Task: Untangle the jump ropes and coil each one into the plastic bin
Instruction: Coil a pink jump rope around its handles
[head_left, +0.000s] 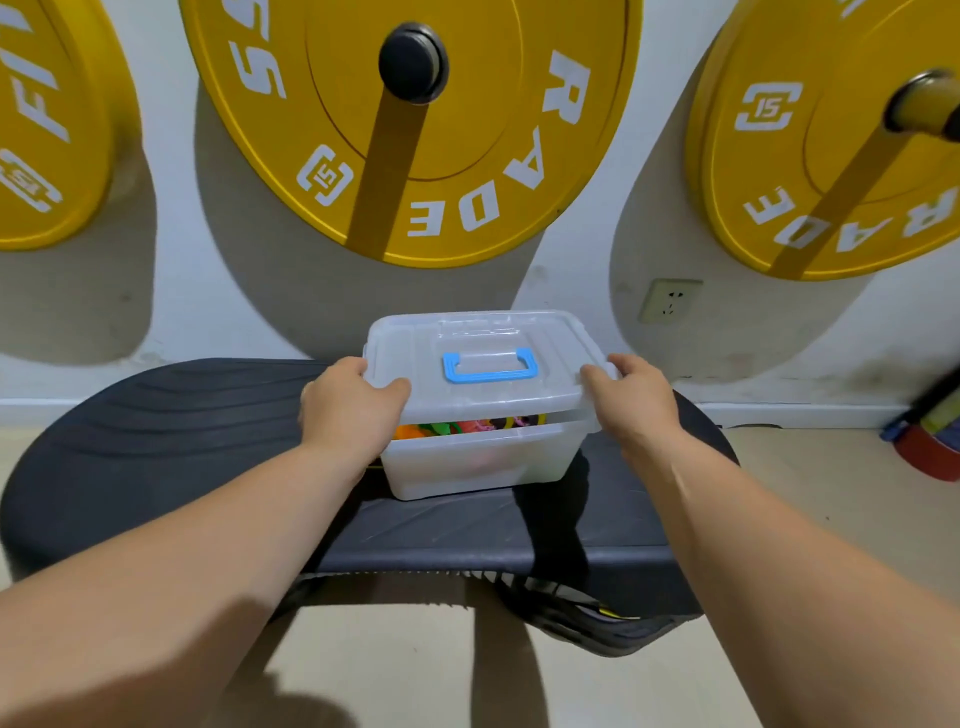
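Note:
A clear plastic bin (467, 462) stands on a dark curved platform (156, 415). Its clear lid (415, 343) with a blue handle (488, 366) is raised a little above the bin's rim. My left hand (348, 405) grips the lid's left edge. My right hand (631, 400) grips the lid's right edge. Through the gap under the lid show colourful jump ropes (467, 426), orange, green, pink and yellow, packed inside the bin. How they lie is mostly hidden.
Three yellow weight plates hang on the wall behind: (410, 130), (47, 119), (831, 140). A wall socket (670, 301) is at the right. Red and blue items (930, 441) lie on the floor at far right. Beige floor (415, 675) lies in front of the platform.

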